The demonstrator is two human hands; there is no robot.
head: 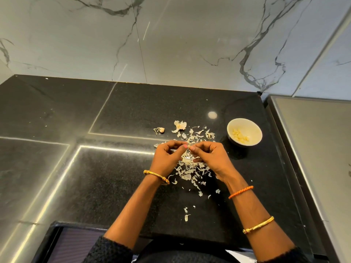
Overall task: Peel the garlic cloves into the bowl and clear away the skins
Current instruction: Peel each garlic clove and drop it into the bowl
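I see the left hand [167,155] and the right hand [208,158] meeting above the middle of the tabletop [114,177], fingers curled, thumb tips nearly touching. Between the fingertips both hands pinch a small pale garlic clove [188,146]; it is mostly hidden, so I cannot tell how much skin remains on it.

Under and around the hands lies a scatter of garlic skins [190,171], thin, papery, off-white flakes with curled edges, spreading from far of the hands to a few stray bits near the tabletop's near edge. A larger crumpled husk [179,126] sits at the far side of the scatter. Just left of it, apart from the pile, lies one small unpeeled clove [161,130] with a wiry root strand attached.

To the right, well clear of the skins, stands a round white bowl [254,130], smooth and glazed, holding several glossy, pale yellow peeled cloves [240,136].

The left wrist wears a gold bangle [156,177]; the right forearm carries a twisted orange cord [240,192] and a second gold bangle [258,224]. Dark knitted sleeves [112,251] show at the near edge.

The tabletop is black speckled polished stone, with bright strip reflections across its left half. Behind it rises a wall [171,44] of glossy white marble with grey veins. A grey metal surface [313,139] adjoins on the right.
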